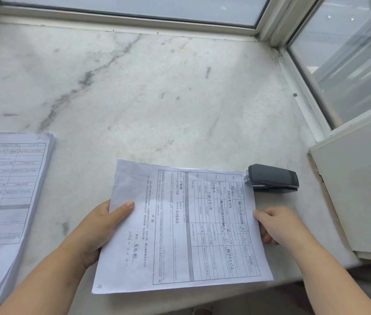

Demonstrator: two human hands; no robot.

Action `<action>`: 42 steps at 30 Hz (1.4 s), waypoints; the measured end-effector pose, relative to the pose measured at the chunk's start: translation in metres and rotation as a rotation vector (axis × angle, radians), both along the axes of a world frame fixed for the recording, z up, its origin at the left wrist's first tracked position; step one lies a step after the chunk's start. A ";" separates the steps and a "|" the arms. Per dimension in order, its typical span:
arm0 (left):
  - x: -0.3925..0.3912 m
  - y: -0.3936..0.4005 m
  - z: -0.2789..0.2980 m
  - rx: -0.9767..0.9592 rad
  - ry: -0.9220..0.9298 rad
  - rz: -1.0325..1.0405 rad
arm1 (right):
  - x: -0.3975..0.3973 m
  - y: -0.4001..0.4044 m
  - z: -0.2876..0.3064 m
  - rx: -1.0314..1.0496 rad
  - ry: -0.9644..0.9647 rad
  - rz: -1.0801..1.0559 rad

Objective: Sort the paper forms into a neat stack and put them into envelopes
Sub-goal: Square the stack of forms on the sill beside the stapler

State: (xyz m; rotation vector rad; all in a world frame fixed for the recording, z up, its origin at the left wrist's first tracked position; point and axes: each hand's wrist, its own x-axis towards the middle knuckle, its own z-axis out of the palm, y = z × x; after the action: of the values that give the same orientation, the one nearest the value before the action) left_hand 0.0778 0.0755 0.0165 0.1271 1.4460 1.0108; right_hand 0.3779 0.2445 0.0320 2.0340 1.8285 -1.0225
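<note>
Paper form [180, 226]: one printed, handwritten sheet, lower centre of frame, held between both hands above the marble sill [157, 98]. Left hand [98, 233]: at the sheet's left edge, forearm entering from lower left, thumb lying on top, fingers hidden beneath, grasping the sheet. Right hand [275, 226]: at the right edge, forearm entering from lower right, thumb on top, fingers curled under, pinching the sheet. Stack of forms [7, 201]: left edge of frame, flat on sill. Stapler [273, 178]: dark grey, right of centre, beside the sheet's upper right corner.
</note>
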 end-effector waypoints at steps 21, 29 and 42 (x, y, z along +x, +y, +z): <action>-0.005 0.006 0.000 0.001 -0.022 0.016 | -0.066 0.100 0.016 0.180 -0.001 0.199; -0.008 0.008 0.001 0.002 -0.019 0.012 | -0.066 0.101 0.013 0.174 -0.007 0.211; -0.022 0.011 0.000 0.003 -0.031 0.003 | -0.066 0.101 0.012 0.181 -0.016 0.215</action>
State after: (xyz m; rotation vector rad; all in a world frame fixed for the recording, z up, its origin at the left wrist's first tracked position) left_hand 0.0559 0.0862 0.0167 0.1106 1.4168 1.0134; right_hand 0.3117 0.3456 0.0444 1.8782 2.1446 -0.8062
